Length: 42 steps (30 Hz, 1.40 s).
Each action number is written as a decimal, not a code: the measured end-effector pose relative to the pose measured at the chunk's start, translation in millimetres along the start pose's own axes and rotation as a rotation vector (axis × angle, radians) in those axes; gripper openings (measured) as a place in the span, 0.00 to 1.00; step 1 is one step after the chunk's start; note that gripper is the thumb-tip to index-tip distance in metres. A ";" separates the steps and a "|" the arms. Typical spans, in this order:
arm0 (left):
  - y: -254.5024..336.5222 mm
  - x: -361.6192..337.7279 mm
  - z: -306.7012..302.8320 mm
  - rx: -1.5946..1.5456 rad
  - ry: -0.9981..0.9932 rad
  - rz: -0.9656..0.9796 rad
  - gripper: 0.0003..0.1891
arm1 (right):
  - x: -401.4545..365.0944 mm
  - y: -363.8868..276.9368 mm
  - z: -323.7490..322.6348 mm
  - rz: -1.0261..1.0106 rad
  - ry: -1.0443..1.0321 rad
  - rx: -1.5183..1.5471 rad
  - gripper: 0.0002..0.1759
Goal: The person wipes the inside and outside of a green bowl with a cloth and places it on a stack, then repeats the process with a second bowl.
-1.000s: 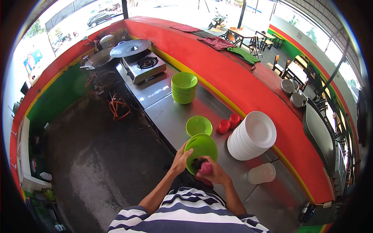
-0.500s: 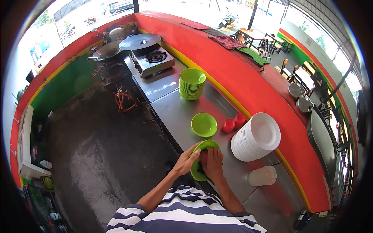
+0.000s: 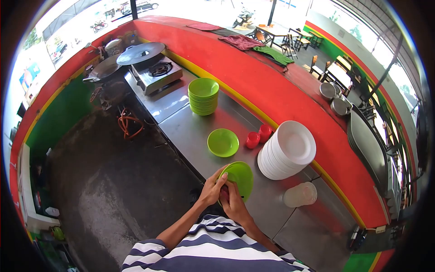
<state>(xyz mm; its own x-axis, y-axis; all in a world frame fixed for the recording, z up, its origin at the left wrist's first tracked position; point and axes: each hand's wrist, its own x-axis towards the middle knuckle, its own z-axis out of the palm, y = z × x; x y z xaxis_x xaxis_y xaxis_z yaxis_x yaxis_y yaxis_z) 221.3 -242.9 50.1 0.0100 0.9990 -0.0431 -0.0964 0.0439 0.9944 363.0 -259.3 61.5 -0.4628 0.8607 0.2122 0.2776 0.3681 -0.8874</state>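
Observation:
A green bowl (image 3: 241, 177) is tilted just above the counter's front edge, in front of my body. My left hand (image 3: 211, 188) grips its left rim, with the thumb over the edge. Close against it, my right hand (image 3: 234, 205) is closed on a dark red cloth (image 3: 224, 193) at the bowl's lower left side; only a bit of the cloth shows. Another green bowl (image 3: 223, 143) rests on the counter beyond, beside two red containers (image 3: 258, 136).
Behind stands a stack of green bowls (image 3: 203, 96), with a gas stove (image 3: 156, 75) farther back. White plates (image 3: 290, 149) are piled on the right, near a translucent container (image 3: 300, 195). A red wall (image 3: 253, 86) borders the metal counter (image 3: 181, 127).
The held bowl has turned, and my right hand has moved from inside it to its lower left side. The whole view has shifted, so the counter items appear farther left.

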 end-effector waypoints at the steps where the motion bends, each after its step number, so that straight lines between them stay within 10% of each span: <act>1: -1.6 1.3 2.2 0.002 -0.017 -0.029 0.29 | 3.9 8.4 1.4 -0.035 0.049 -0.011 0.26; 8: 8.4 6.6 1.4 0.011 -0.111 -0.123 0.30 | 25.7 17.5 6.2 -0.124 0.409 -0.269 0.31; 17: 3.9 28.1 -25.4 0.020 0.138 -0.023 0.29 | 28.7 10.5 -8.1 -0.004 0.048 -0.416 0.30; 26: 9.8 60.2 -47.9 -0.031 0.106 -0.007 0.27 | 67.5 -2.6 16.0 0.041 0.153 0.074 0.23; 42: 14.5 150.3 -108.2 0.059 0.094 0.022 0.28 | 172.3 11.8 20.1 0.003 0.237 -0.279 0.16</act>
<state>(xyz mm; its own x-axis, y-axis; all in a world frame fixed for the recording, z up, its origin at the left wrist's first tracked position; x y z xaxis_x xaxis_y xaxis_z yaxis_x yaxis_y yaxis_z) 113.7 -91.5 47.6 -0.0852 0.9960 -0.0272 -0.0368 0.0241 0.9990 269.6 -113.8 79.3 -0.2630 0.9075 0.3277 0.5126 0.4191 -0.7494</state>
